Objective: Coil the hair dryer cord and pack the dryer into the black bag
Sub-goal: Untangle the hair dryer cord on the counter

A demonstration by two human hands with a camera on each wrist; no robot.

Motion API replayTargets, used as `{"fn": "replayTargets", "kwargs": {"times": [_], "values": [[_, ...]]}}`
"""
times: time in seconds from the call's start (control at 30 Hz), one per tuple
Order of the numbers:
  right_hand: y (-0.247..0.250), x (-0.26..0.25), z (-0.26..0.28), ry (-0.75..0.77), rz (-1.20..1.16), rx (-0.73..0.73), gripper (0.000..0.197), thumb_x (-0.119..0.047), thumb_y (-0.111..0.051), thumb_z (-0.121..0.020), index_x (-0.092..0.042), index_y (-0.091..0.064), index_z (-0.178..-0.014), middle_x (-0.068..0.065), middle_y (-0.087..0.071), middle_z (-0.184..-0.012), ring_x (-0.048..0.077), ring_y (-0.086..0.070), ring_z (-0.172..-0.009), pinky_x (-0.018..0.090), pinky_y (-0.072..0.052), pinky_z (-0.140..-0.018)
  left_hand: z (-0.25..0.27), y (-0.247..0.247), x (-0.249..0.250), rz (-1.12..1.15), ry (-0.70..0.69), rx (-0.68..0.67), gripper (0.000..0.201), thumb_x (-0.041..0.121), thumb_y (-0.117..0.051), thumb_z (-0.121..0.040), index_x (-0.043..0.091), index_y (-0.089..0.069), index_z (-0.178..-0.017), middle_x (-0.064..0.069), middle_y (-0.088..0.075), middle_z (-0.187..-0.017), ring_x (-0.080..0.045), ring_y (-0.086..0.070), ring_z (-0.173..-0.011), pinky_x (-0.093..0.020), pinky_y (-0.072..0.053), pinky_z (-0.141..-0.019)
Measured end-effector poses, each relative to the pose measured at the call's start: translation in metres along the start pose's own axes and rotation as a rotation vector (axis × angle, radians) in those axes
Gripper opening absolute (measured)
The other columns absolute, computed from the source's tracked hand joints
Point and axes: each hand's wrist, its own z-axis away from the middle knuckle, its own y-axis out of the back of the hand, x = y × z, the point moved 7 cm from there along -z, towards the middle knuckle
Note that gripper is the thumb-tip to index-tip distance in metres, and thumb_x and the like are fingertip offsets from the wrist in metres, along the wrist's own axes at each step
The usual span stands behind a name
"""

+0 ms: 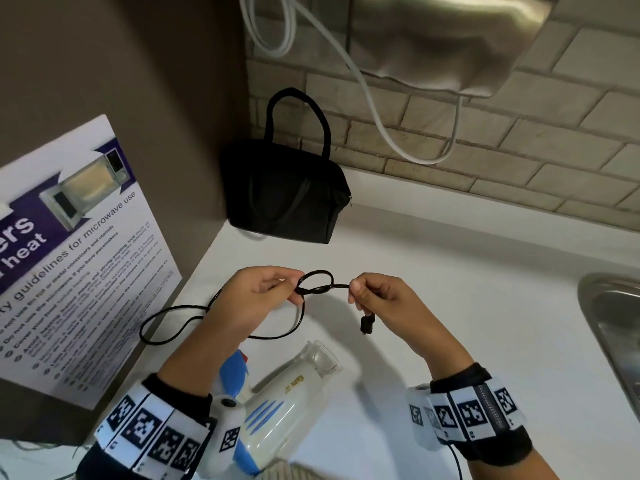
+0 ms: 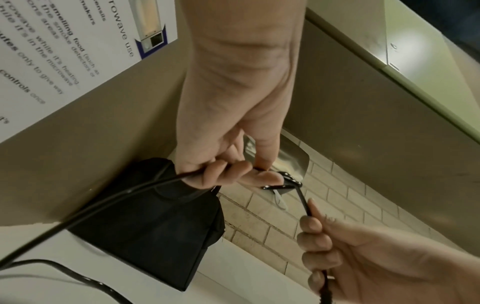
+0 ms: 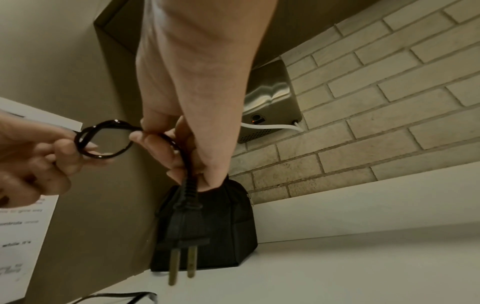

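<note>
Hair dryer cord: one small loop is pinched between the curled fingers of the left hand, and the strand beside it is pinched by the right hand, below which one two-pronged plug hangs. Nearer the wrists, one white-and-blue hair dryer lies on the white counter. Beyond the fingertips, one black bag stands in the corner.

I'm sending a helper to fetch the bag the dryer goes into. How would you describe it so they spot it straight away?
Go to the white counter and look into its far left corner, where the brick wall meets the brown side panel. The black bag stands there, the only soft fabric thing with two looped handles.
</note>
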Motion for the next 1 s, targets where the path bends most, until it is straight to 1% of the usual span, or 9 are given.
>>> {"fn": "replayTargets", "kwargs": {"times": [0.13,0.23,0.4,0.5,0.6,0.67,0.77,0.9,1.0], "values": [[-0.002,-0.005,0.002,0.03,-0.058,-0.047,0.032,-0.036,-0.051,-0.09,-0.012,-0.06,-0.072,-0.008,-0.056,-0.063,0.007,-0.048,-0.06,0.017,-0.041,-0.063,0.001,-0.006,-0.003,-0.02,0.075,-0.097,0.018,0.025,-0.056,-0.094,0.026,-0.069,-0.105,0.006,-0.077,-0.084,0.004,-0.065,-0.09,-0.018,-0.042,-0.082],[-0.007,-0.009,0.002,0.068,-0.092,-0.088,0.034,-0.037,-0.051,-0.092,-0.01,-0.061,-0.075,-0.004,-0.053,-0.062,0.011,-0.047,-0.06,0.022,-0.04,-0.063,0.004,-0.019,-0.002,-0.014,0.069,-0.174,0.021,0.028,-0.054,-0.095,0.026,-0.07,-0.108,0.005,-0.077,-0.087,0.007,-0.065,-0.087,-0.017,-0.041,-0.082],[-0.007,0.001,0.003,0.02,-0.044,-0.115,0.038,-0.037,-0.045,-0.095,-0.007,-0.061,-0.077,0.0,-0.055,-0.065,0.012,-0.05,-0.064,0.021,-0.041,-0.069,0.004,-0.001,0.011,0.109,-0.018,0.018,0.018,0.024,-0.059,-0.092,0.022,-0.074,-0.1,0.009,-0.077,-0.088,0.008,-0.065,-0.094,-0.008,-0.04,-0.083],[0.003,0.019,0.004,-0.068,0.009,-0.091,0.042,-0.044,-0.043,-0.097,-0.011,-0.059,-0.077,-0.001,-0.061,-0.075,0.015,-0.052,-0.068,0.025,-0.043,-0.076,0.004,0.02,0.017,0.132,-0.034,0.135,0.016,0.027,-0.059,-0.091,0.026,-0.074,-0.097,0.009,-0.077,-0.081,0.016,-0.062,-0.081,-0.011,-0.037,-0.085],[0.011,0.023,0.001,-0.107,-0.082,-0.006,0.029,-0.035,-0.048,-0.098,-0.015,-0.061,-0.082,0.0,-0.059,-0.073,0.012,-0.054,-0.069,0.031,-0.047,-0.073,0.003,0.029,0.016,0.08,-0.046,0.164,0.013,0.029,-0.062,-0.089,0.03,-0.074,-0.093,0.012,-0.077,-0.079,0.015,-0.061,-0.076,-0.011,-0.036,-0.078],[0.014,0.017,-0.001,-0.079,-0.075,0.067,0.022,-0.028,-0.051,-0.097,-0.015,-0.066,-0.086,-0.007,-0.056,-0.067,0.008,-0.048,-0.061,0.022,-0.042,-0.063,0.002,0.027,0.014,-0.046,-0.079,0.137,0.013,0.031,-0.065,-0.087,0.031,-0.076,-0.093,0.015,-0.075,-0.081,0.003,-0.06,-0.077,-0.008,-0.038,-0.071],[0.007,0.004,-0.005,-0.015,0.032,0.071,0.018,-0.029,-0.058,-0.093,-0.019,-0.072,-0.086,-0.011,-0.066,-0.075,0.004,-0.054,-0.068,0.016,-0.044,-0.066,0.003,0.014,0.016,-0.266,-0.186,0.102,0.012,0.029,-0.065,-0.087,0.026,-0.077,-0.09,0.025,-0.066,-0.069,0.003,-0.059,-0.065,-0.004,-0.038,-0.057],[-0.006,-0.011,-0.007,0.056,0.321,0.046,0.009,-0.029,-0.067,-0.086,-0.028,-0.076,-0.086,-0.007,-0.062,-0.077,0.003,-0.054,-0.068,0.012,-0.039,-0.066,0.01,-0.006,0.026,-0.598,-0.42,0.096,0.031,0.043,-0.05,-0.087,0.028,-0.076,-0.093,0.011,-0.058,-0.065,-0.011,-0.056,-0.063,-0.028,-0.046,-0.058],[-0.004,-0.02,-0.008,0.068,0.451,0.089,0.007,-0.026,-0.069,-0.084,-0.027,-0.076,-0.086,-0.008,-0.06,-0.075,0.003,-0.052,-0.066,0.011,-0.036,-0.063,0.013,-0.009,0.032,-0.588,-0.458,0.089,0.046,0.053,-0.039,-0.084,0.027,-0.075,-0.095,0.008,-0.056,-0.069,-0.014,-0.056,-0.061,-0.035,-0.048,-0.055]]}}
